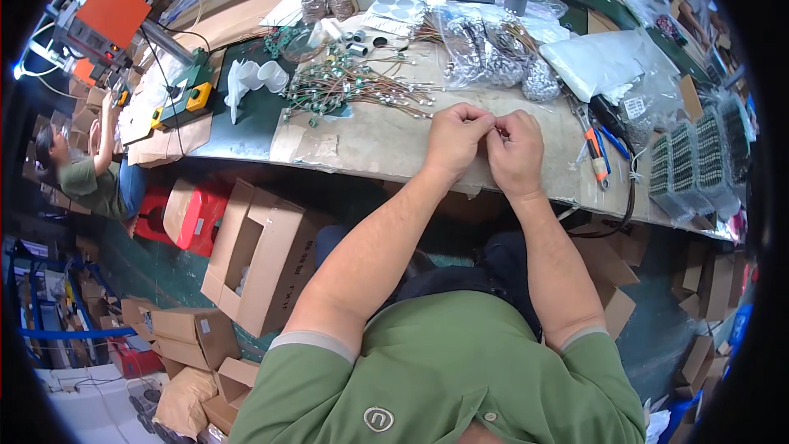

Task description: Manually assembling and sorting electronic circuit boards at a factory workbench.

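Note:
Above the front part of the workbench (370,148), my left hand (457,141) and my right hand (515,153) meet at the fingertips. Both hands are closed in a pinch, thumbs against forefingers. Whatever they pinch is too small and too covered to make out. Just left of my left hand lies a loose pile of short brown wires with small green and silver ends (353,89). Beyond my hands rests a clear plastic bag of silvery parts (485,53), with more brown wires sticking out of it.
Pliers and an orange-handled tool (595,152) lie right of my hands, near a black cable. Stacked green boards in trays (686,164) stand farther right. White cups (267,76) and a green-yellow machine (185,94) are at left. A cardboard box (261,259) stands below; another person sits far left.

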Action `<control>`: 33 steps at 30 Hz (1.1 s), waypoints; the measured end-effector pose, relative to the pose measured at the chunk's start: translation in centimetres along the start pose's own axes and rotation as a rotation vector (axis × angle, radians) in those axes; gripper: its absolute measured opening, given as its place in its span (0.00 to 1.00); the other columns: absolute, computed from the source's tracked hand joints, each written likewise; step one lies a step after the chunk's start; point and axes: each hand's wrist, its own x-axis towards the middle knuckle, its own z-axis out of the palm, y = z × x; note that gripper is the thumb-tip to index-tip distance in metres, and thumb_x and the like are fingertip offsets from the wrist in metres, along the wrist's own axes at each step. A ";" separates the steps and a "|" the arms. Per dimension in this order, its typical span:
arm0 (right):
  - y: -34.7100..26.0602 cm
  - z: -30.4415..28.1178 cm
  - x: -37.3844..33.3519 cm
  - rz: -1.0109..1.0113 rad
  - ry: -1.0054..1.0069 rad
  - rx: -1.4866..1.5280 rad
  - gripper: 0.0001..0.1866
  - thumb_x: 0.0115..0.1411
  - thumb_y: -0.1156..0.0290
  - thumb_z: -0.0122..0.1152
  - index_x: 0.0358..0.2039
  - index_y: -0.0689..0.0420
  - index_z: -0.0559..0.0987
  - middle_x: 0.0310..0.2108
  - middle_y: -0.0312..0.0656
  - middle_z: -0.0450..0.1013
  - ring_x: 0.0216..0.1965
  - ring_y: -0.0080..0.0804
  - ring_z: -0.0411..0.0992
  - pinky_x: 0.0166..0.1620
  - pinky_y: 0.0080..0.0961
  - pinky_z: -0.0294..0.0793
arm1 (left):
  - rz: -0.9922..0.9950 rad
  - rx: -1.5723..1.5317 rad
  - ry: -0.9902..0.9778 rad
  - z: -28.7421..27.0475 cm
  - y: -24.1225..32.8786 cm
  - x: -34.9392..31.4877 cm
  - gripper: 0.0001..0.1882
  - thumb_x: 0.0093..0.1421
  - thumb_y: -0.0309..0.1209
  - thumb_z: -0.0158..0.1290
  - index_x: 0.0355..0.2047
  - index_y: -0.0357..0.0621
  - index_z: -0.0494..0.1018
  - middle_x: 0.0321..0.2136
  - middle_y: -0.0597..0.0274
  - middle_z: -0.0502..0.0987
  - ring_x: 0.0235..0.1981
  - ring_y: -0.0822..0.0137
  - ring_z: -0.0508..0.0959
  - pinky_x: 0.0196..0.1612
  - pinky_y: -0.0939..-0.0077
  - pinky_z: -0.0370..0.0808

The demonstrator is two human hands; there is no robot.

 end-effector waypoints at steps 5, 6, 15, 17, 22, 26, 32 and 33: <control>0.6 -0.8 0.2 0.059 -0.026 -0.009 0.02 0.57 0.76 0.65 0.31 0.60 0.80 0.28 0.41 0.74 0.30 0.36 0.70 0.37 0.30 0.72 | 0.023 -0.043 -0.011 0.5 -0.4 0.1 0.04 0.64 0.22 0.59 0.37 0.32 0.81 0.32 0.57 0.83 0.30 0.72 0.80 0.35 0.82 0.80; 0.5 -0.7 0.3 0.055 -0.030 -0.011 0.02 0.57 0.76 0.65 0.31 0.60 0.80 0.28 0.41 0.74 0.30 0.36 0.70 0.37 0.30 0.72 | 0.024 -0.048 -0.009 0.5 -0.3 0.1 0.04 0.64 0.22 0.59 0.37 0.32 0.81 0.32 0.57 0.83 0.30 0.72 0.80 0.35 0.82 0.80; 0.9 -1.1 -0.1 0.720 0.046 0.609 0.05 0.61 0.74 0.68 0.36 0.62 0.83 0.28 0.38 0.78 0.28 0.22 0.71 0.35 0.17 0.75 | -0.067 -0.101 -0.153 0.7 0.4 -0.5 0.10 0.67 0.25 0.57 0.46 0.31 0.81 0.36 0.54 0.84 0.33 0.67 0.83 0.39 0.78 0.83; 1.4 0.3 -0.7 0.611 0.092 0.626 0.05 0.61 0.74 0.68 0.34 0.62 0.83 0.28 0.37 0.78 0.29 0.23 0.72 0.35 0.20 0.76 | -0.116 -0.098 -0.101 0.2 0.6 -0.7 0.10 0.68 0.26 0.58 0.46 0.31 0.81 0.37 0.54 0.84 0.34 0.67 0.83 0.40 0.77 0.83; -0.5 -1.0 -0.1 0.389 0.074 0.293 0.07 0.58 0.72 0.63 0.28 0.63 0.79 0.28 0.47 0.73 0.29 0.44 0.69 0.36 0.38 0.73 | -0.108 -0.025 -0.069 0.4 0.1 -0.2 0.11 0.69 0.28 0.56 0.46 0.34 0.81 0.37 0.57 0.83 0.35 0.70 0.80 0.41 0.80 0.79; -0.2 -0.9 0.0 0.059 0.184 0.116 0.05 0.57 0.74 0.60 0.33 0.61 0.80 0.29 0.47 0.73 0.32 0.49 0.69 0.40 0.40 0.72 | 0.010 -0.062 -0.102 -0.7 -0.7 0.5 0.07 0.69 0.26 0.56 0.43 0.36 0.80 0.38 0.56 0.83 0.36 0.69 0.80 0.41 0.80 0.79; -0.8 -2.3 0.3 0.018 0.190 0.106 0.05 0.55 0.76 0.61 0.32 0.60 0.80 0.32 0.46 0.75 0.31 0.47 0.71 0.39 0.39 0.72 | -0.005 -0.179 -0.185 -0.6 -0.2 0.2 0.09 0.66 0.20 0.56 0.46 0.34 0.78 0.37 0.54 0.82 0.34 0.66 0.81 0.40 0.78 0.80; -0.3 -2.4 -0.1 0.130 0.104 0.183 0.04 0.54 0.75 0.61 0.31 0.60 0.80 0.32 0.46 0.76 0.31 0.48 0.72 0.39 0.40 0.72 | -0.018 -0.156 -0.225 -0.7 -0.2 0.3 0.09 0.65 0.19 0.56 0.46 0.34 0.77 0.37 0.53 0.82 0.34 0.66 0.82 0.40 0.78 0.81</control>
